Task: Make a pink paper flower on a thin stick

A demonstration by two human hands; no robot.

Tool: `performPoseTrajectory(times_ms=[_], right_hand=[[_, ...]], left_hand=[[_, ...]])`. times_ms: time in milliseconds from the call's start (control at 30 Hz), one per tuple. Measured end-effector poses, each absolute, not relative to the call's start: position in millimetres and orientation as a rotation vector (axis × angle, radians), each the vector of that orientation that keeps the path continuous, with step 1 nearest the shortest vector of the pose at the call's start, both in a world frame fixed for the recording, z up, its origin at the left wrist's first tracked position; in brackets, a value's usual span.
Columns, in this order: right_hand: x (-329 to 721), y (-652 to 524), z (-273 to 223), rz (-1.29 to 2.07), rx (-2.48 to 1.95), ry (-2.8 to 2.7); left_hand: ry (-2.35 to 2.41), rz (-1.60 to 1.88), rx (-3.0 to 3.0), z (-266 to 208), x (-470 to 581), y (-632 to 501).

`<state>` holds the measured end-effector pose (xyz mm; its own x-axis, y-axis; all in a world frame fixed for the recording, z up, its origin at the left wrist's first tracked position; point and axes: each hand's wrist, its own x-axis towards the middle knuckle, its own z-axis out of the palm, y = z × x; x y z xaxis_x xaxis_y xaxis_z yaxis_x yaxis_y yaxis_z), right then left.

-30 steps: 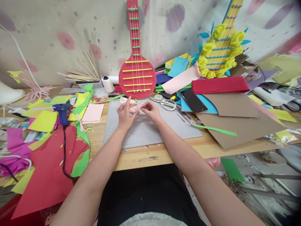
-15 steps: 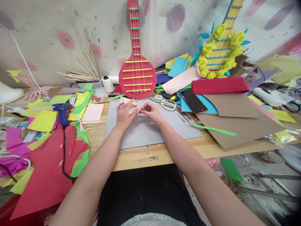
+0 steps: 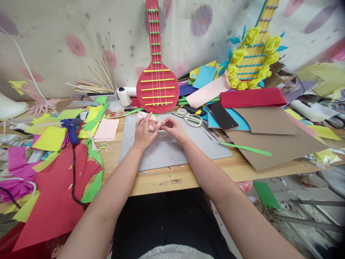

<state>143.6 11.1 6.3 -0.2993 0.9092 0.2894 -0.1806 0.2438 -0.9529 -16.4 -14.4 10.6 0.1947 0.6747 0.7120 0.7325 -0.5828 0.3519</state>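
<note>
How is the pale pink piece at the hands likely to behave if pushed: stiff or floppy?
The pale pink piece is probably floppy, since it looks thin and folded. It seems light: the left hand and right hand appear merely to pinch it. It may crease easily, though the hands hide much of it.

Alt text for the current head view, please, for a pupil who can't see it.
A person's left hand and right hand hold pale pink paper over a grey cutting mat on a cluttered wooden table. Behind them stands a red stringed instrument shape; a blue glue gun is at the left and a phone at the right.
</note>
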Motion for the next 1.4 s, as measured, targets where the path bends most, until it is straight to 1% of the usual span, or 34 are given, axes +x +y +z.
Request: performPoseTrajectory(times_ms=[300, 533, 733, 1167, 1400], right_hand=[[141.5, 10.3, 5.7, 1.240, -0.733, -1.481], [141.8, 11.4, 5.4, 1.116, -0.786, -1.503], [141.1, 12.2, 4.5, 1.146, -0.791, -1.487], [141.2, 11.6, 5.7, 1.189, -0.762, -1.481], [140.5, 10.7, 4.5, 1.121, -0.793, -1.544]], left_hand=[[-1.378, -1.366, -2.382, 8.9, -15.8, -13.6], [-1.438, -1.374, -2.383, 9.1, -16.1, -14.1], [-1.474, -1.328, -2.401, 11.1, -14.8, -16.4], [-1.479, -1.346, -2.371, 10.1, -14.1, -14.9], [-1.486, -1.410, -2.324, 7.9, -12.6, -14.2]])
